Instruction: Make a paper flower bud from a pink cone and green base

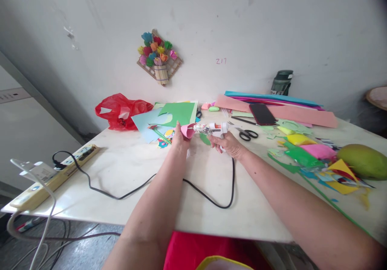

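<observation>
My right hand (225,143) is wrapped round the handle of a white hot glue gun (213,129), its nozzle pointing left. The nozzle tip meets a curled piece of pink paper (188,131), which my left hand (180,139) pinches by its near side. Whether the tip touches the paper or only overlaps it, I cannot tell. From the gun's handle a black cord (231,189) loops across the table. Below the nozzle lies a green paper piece (204,138). Left of my left hand are small colourful paper flowers (162,144) and a green stick.
A power strip (65,177) feeds the cord at the left. Behind lie a red plastic bag (121,109), green paper (181,113), a phone (262,114) and scissors (248,135). To the right are coloured clay packs (304,155), paper scraps and a mango (365,161).
</observation>
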{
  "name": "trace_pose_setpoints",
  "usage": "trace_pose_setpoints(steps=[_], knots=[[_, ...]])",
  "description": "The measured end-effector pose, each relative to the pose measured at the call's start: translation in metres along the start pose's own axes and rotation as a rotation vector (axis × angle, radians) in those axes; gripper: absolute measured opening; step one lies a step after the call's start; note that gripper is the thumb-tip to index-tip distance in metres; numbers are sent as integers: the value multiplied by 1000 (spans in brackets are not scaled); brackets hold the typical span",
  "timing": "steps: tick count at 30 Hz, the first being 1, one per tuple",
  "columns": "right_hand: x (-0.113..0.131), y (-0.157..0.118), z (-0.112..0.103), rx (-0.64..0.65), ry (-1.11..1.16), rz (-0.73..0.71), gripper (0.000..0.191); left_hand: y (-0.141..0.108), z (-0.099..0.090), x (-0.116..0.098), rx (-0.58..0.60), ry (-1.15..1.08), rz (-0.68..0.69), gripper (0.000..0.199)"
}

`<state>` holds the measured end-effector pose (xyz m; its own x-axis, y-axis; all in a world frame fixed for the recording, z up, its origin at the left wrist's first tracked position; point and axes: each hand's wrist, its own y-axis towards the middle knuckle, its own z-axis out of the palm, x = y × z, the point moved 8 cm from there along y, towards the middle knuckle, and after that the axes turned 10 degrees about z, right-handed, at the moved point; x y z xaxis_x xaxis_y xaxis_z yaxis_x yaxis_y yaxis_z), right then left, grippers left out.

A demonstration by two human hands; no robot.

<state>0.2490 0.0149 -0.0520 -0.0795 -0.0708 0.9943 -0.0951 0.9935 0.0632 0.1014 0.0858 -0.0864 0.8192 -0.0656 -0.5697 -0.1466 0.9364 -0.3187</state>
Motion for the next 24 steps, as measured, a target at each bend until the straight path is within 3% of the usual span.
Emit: trace_pose_setpoints(steps=[3,10,24], knots=[[-1,0,0,10,-2,-3,39,0,1,-5,13,23,66,20],[-2,1,2,20,-7,7,35,-1,5,-3,62,37,46,23],[0,-1,2,2,0,20,35,2,2,-3,32,34,54,20]])
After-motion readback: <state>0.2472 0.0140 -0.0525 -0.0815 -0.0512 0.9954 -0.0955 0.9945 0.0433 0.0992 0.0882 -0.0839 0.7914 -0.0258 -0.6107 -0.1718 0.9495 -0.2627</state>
